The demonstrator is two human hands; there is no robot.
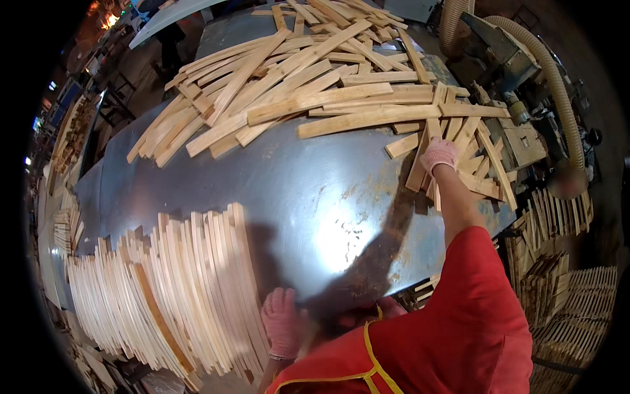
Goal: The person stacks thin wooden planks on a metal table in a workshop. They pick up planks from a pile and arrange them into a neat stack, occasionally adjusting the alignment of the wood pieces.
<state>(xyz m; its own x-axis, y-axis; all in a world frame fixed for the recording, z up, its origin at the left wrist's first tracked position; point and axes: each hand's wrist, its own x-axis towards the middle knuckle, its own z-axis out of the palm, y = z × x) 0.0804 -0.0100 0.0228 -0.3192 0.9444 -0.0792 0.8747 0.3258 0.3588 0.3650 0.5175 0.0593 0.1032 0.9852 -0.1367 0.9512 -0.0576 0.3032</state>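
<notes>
**Across the metal table: wooden slats, one heap and one row, with two gloved hands**

At the top centre and upper right of the frame: loose wooden slats (pixel 341 98), pale, heaped crosswise on a dark metal table (pixel 289 190). The crossed lay leaves many ends jutting out, which probably makes single pieces easier to get at.

At the right of centre: right hand (pixel 440 155), in a pinkish knitted glove, arm outstretched, set on slats at the near right edge of the heap. Fingers bent downward over the wood, presumably for purchase on narrow stock; whether they close on one piece cannot be told.

At the lower left: row of slats (pixel 197 282), laid side by side, roughly parallel, ends slightly uneven. One browner slat (pixel 158 316) among them. The close packing likely lets each piece steady its neighbour.

At the lower centre: left hand (pixel 282 322), similarly gloved, just beside the row's right-hand end, perhaps as a stop for it. Fingers near together, pointing up the frame; contact with the row, or any hold, cannot be told.

At the lower right: further stacked slats (pixel 587 295), in layers, below table level.

At the upper right: ribbed hose (pixel 558 85), beige, curving past machinery.
</notes>
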